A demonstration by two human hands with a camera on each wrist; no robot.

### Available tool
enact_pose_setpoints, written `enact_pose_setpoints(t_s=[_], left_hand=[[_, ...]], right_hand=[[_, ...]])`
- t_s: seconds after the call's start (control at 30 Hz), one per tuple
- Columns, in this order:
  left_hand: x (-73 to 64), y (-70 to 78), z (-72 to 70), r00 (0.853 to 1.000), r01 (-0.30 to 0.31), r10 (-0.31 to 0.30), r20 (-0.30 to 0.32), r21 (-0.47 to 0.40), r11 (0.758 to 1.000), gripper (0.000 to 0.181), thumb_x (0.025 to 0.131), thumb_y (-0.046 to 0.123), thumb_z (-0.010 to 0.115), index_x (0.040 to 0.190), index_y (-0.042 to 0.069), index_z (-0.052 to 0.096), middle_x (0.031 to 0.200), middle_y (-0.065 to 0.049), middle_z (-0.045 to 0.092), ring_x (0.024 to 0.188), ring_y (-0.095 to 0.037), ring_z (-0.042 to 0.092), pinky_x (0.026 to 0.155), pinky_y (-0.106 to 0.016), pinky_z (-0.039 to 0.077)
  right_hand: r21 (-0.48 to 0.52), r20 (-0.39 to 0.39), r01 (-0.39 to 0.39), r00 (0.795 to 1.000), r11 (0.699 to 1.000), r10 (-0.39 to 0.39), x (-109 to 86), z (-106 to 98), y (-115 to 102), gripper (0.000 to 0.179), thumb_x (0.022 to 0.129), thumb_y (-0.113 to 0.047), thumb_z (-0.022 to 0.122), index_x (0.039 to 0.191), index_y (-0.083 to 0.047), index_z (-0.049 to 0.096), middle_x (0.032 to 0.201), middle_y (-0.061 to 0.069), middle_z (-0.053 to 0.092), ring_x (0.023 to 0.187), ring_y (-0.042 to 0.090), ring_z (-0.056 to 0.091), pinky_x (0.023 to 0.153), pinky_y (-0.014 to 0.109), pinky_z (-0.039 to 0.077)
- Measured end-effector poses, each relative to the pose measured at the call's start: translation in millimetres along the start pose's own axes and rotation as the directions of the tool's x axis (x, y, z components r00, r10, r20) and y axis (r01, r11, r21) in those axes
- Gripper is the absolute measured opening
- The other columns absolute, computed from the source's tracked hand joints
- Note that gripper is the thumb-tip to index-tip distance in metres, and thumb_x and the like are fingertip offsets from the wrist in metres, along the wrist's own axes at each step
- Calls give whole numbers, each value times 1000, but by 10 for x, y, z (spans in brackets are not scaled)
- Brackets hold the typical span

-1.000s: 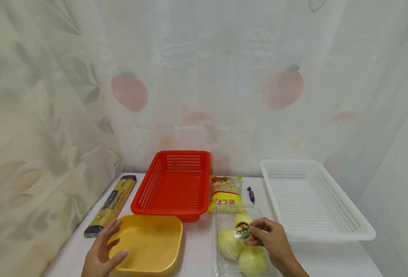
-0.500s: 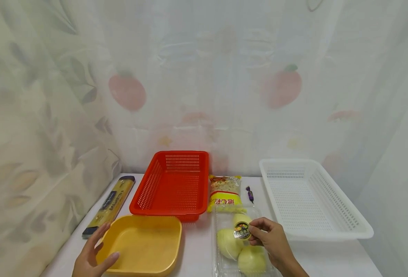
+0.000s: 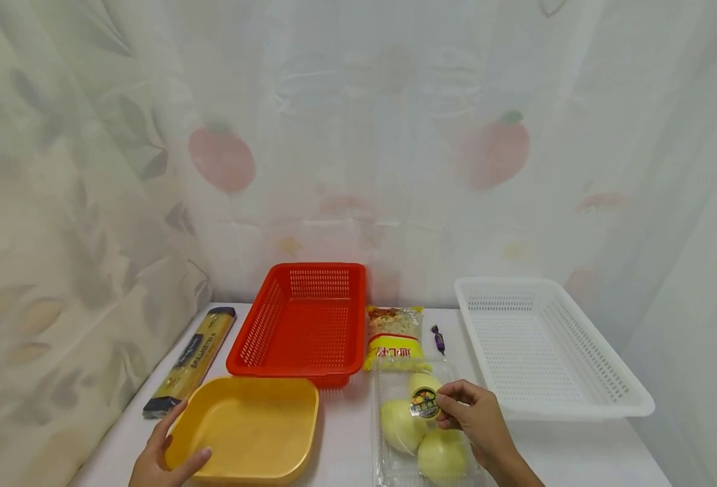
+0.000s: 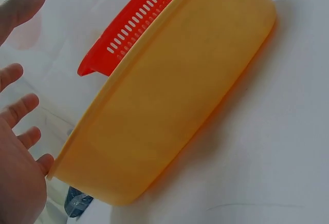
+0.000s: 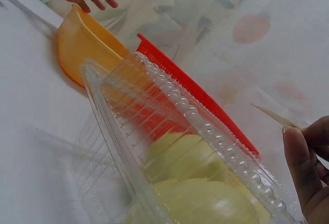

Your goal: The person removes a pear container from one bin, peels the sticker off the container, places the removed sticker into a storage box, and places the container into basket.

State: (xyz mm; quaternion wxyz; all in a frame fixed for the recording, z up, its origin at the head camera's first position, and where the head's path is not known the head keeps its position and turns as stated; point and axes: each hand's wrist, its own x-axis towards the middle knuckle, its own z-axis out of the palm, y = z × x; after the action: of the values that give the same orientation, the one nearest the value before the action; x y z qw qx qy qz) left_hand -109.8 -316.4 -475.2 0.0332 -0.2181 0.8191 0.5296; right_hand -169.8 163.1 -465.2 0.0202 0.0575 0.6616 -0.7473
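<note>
My right hand (image 3: pixel 474 419) pinches a round, dark printed sticker (image 3: pixel 425 403) by its edge. In the right wrist view the sticker (image 5: pixel 275 114) appears edge-on, above a clear plastic clamshell box (image 5: pixel 198 116). Several round, pale yellow-green fruits (image 3: pixel 442 454) lie in this box. My left hand (image 3: pixel 162 452) is by the left side of a yellow plastic basin (image 3: pixel 249 433), its fingers spread and the thumb over the basin's inside. The left wrist view has the little finger right at the basin's rim (image 4: pixel 103 93), with nothing gripped.
Behind the yellow basin stands a red slotted basket (image 3: pixel 297 338). A spaghetti pack (image 3: pixel 194 362) lies at the left. Behind the box are a yellow food bag (image 3: pixel 394 337) and a purple-wrapped candy (image 3: pixel 438 340). A white basket (image 3: pixel 547 352) stands at the right, before printed curtains.
My left hand has moved a little left and lower, closer to the yellow basin's rim. My right hand stays in place with the sticker. The view has shifted slightly.
</note>
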Motion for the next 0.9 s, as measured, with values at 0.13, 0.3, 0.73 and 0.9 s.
enact_pose_setpoints(t_s=[0.13, 0.3, 0.73, 0.9], left_hand=[[13, -1, -28, 1000, -25, 27, -15, 103, 994, 109, 77, 51, 77, 156, 19, 9, 144, -32, 27, 102, -37, 52, 86, -49, 51], [47, -28, -49, 999, -23, 27, -22, 179, 984, 111, 77, 56, 75, 156, 17, 7, 151, -29, 14, 115, -46, 36, 96, -66, 34], [148, -217, -30, 999, -51, 52, 3, 218, 975, 111, 79, 54, 73, 156, 14, 4, 153, -29, 11, 126, -45, 29, 105, -62, 23], [194, -299, -10, 999, -41, 38, 17, 241, 970, 114, 77, 57, 73, 156, 15, 3, 153, -30, 8, 125, -46, 31, 105, -60, 25]], right_hand=[[3, 2, 7, 1000, 1000, -7, -15, 12, -21, 18, 84, 3, 70, 96, 13, 62, 81, 17, 61, 61, 24, 63, 58, 35, 57], [6, 9, 10, 1000, 1000, -10, -21, 7, -20, 18, 84, 3, 70, 96, 13, 62, 81, 17, 62, 61, 24, 63, 58, 34, 57], [22, 5, 2, 1000, 1000, -3, -19, 4, -10, 19, 84, 4, 70, 98, 15, 61, 81, 18, 61, 61, 24, 63, 58, 35, 57], [28, 9, 9, 1000, 1000, -9, -20, 0, -7, 19, 83, 4, 70, 97, 15, 61, 80, 18, 61, 60, 24, 63, 58, 34, 57]])
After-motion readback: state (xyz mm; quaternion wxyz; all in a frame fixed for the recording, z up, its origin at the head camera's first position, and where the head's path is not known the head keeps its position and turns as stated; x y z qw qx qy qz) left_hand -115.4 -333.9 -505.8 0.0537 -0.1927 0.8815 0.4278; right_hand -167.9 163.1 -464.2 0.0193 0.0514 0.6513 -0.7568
